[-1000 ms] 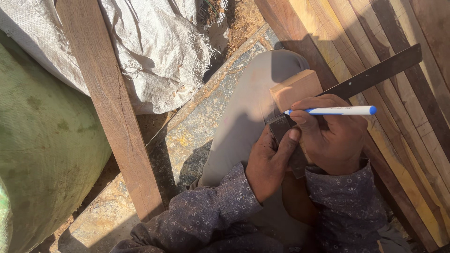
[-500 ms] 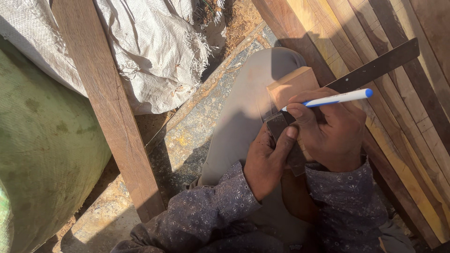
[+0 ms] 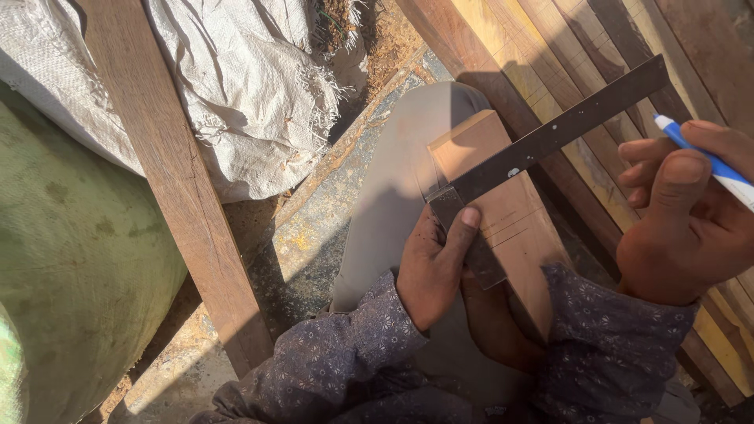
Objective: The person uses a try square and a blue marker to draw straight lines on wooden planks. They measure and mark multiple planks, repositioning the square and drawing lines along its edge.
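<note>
Outdoor work area on bare, dusty ground [image 3: 314, 228] in strong sunlight, seen from above. A long wooden plank [image 3: 177, 188] runs diagonally across the left half, leaning over a white woven sack [image 3: 236, 86] and beside a green sack [image 3: 71, 259]; a stack of wooden boards [image 3: 550, 47] fills the upper right. The person sits with a small wooden block [image 3: 510, 212] resting on the lap, on the grey trouser leg [image 3: 400, 173]. A dark metal try square [image 3: 550, 137] lies across the block, its long blade pointing up and to the right over the boards, its short stock lying along the block's left edge. The left hand [image 3: 432, 267] presses the stock against the block, thumb flat on the metal and fingers curled around the side. The right hand [image 3: 683, 220] is raised to the right, clear of the block, fingers closed around a blue and white pen [image 3: 707, 161] whose blue end points up and to the left. Thin pencilled lines cross the block's face below the blade. Both sleeves [image 3: 605, 353] are of patterned grey cloth
</note>
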